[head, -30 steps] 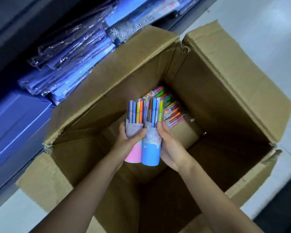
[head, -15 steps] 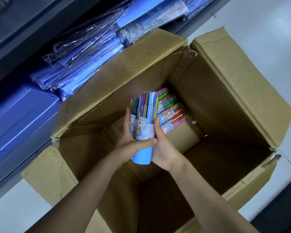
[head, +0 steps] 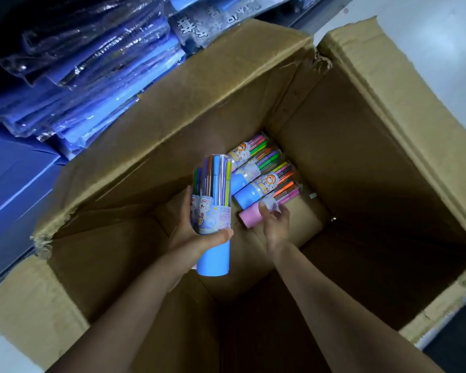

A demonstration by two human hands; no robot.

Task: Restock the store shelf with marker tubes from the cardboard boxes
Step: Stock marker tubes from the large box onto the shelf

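While the left hand (head: 197,232) grips upright marker tubes (head: 213,200) above the open cardboard box (head: 388,162), fingers and thumb curled round them, the right hand (head: 276,224) reaches down with fingers bent onto a pink tube (head: 249,218). That tube lies with three more tubes (head: 256,173) at the box's far inner wall, beside the shelf of blue packets (head: 92,84).

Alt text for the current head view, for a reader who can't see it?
Seen from above, a person's left hand grips blue marker tubes over an open cardboard box, while the right hand touches a pink tube lying in the box beside more tubes.
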